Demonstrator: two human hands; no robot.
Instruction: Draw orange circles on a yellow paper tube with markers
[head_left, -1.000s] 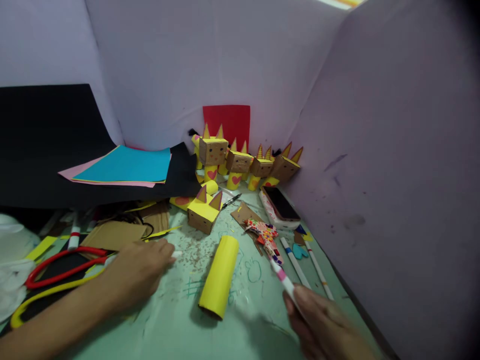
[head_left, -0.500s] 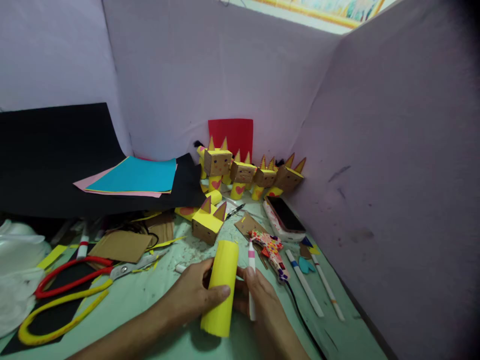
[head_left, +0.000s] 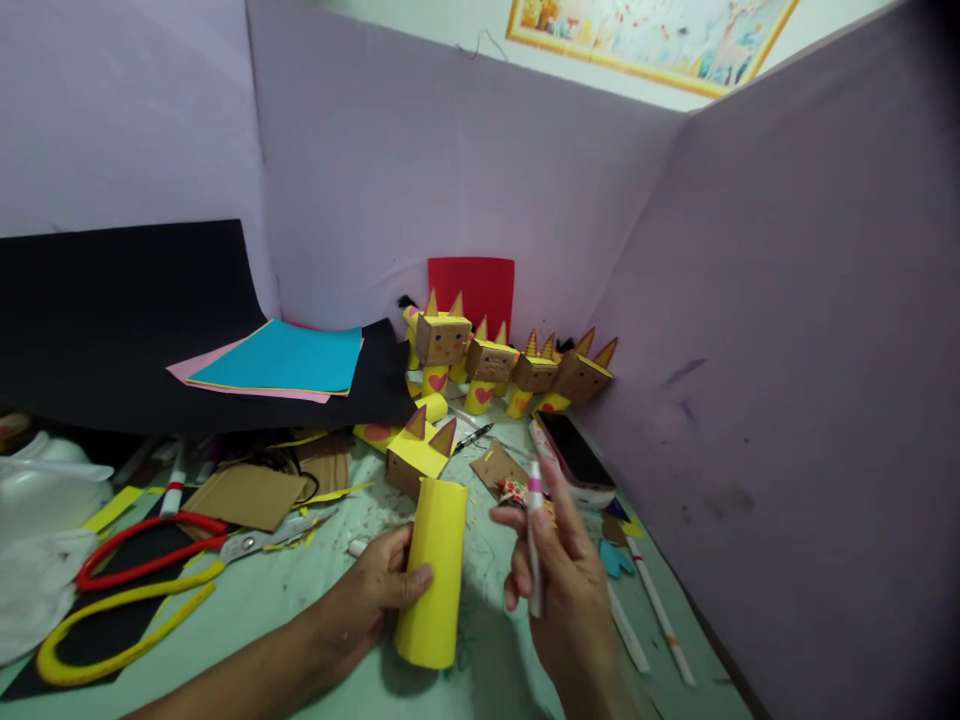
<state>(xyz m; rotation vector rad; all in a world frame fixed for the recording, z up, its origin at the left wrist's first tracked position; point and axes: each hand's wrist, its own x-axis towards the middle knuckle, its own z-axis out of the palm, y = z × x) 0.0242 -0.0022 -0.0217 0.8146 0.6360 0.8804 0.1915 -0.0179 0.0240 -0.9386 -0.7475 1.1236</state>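
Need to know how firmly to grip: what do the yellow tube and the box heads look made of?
Yellow tube: apparently matte yellow paper rolled into a tube, with a visible seam edge. Box heads: seemingly brown cardboard, dull finish, with yellow paper tops.

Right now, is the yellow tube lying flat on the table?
No, the left hand holds the yellow tube upright.

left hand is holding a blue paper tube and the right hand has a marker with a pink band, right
Not quite. In the head view the paper tube in the left hand is yellow, not blue. The rest holds: the right hand has a marker with a pink band.
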